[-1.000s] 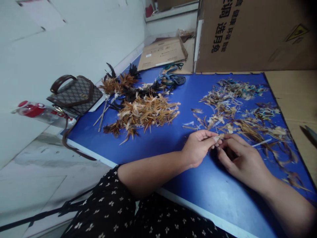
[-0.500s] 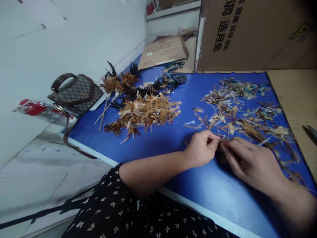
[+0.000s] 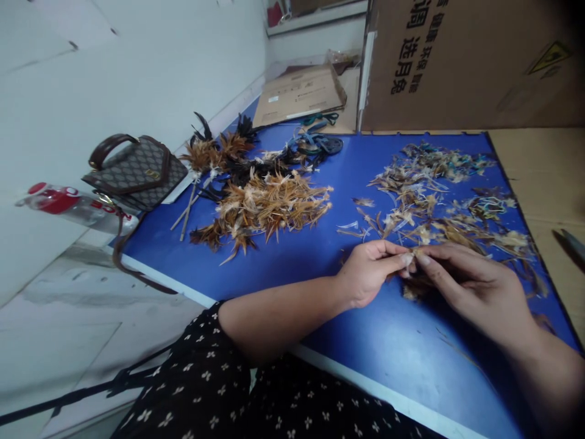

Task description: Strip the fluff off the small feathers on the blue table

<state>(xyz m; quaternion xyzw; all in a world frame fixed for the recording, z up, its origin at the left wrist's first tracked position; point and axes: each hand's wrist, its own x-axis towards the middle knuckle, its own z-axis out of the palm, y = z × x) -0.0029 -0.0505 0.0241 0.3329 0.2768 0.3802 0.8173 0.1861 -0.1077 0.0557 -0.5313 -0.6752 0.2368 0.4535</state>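
Note:
Thumb and fingers of my left hand (image 3: 372, 271) pinch a small brown feather (image 3: 415, 251). My right hand (image 3: 482, 289) meets it fingertip to fingertip and grips the same feather from the other side; most of it is hidden by the fingers. Under my hands, more brown feathers (image 3: 414, 289) lie on the blue tabletop (image 3: 274, 268). Just beyond them spreads a loose heap of feathers (image 3: 406, 213) mixed with pale and bluish scraps. To the left is a thick pile of golden-brown feathers (image 3: 274, 204), laid close together.
Dark feather bunches on sticks (image 3: 201, 152) lie at the back left, near a patterned handbag (image 3: 146, 174) and a plastic bottle (image 3: 68, 204). Blue cords (image 3: 320, 141) and flat cardboard (image 3: 299, 94) are behind. Scissors (image 3: 571, 247) rest at the right on cardboard.
My fingertips have shifted slightly right and my right hand has turned, its thumb now more extended. More of the pinched feather and the feathers beneath my hands show. The view has shifted slightly.

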